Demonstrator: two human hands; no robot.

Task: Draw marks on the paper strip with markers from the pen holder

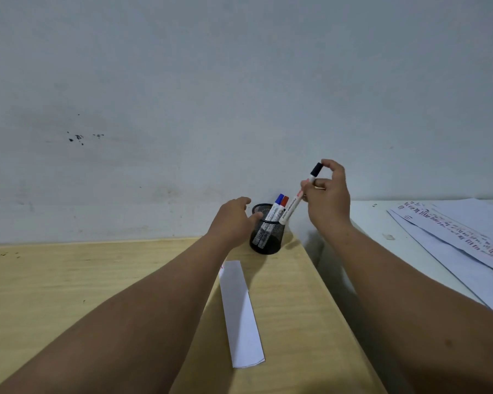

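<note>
A black mesh pen holder (pixel 268 237) stands at the back of the wooden table, near the wall. A blue-capped marker (pixel 277 207) and a red-capped marker (pixel 283 206) stand in it. My right hand (pixel 329 194) is shut on a black-capped white marker (pixel 299 194), tilted, its lower end at the holder's rim. My left hand (pixel 234 220) grips the holder's left rim with thumb and fingers. A white paper strip (pixel 239 314) lies flat in front of the holder, with a small red mark at its far left corner.
The wooden table (pixel 69 280) ends at its right edge by a white surface (pixel 373 223) carrying printed paper sheets (pixel 453 240). A pale wall rises right behind the holder.
</note>
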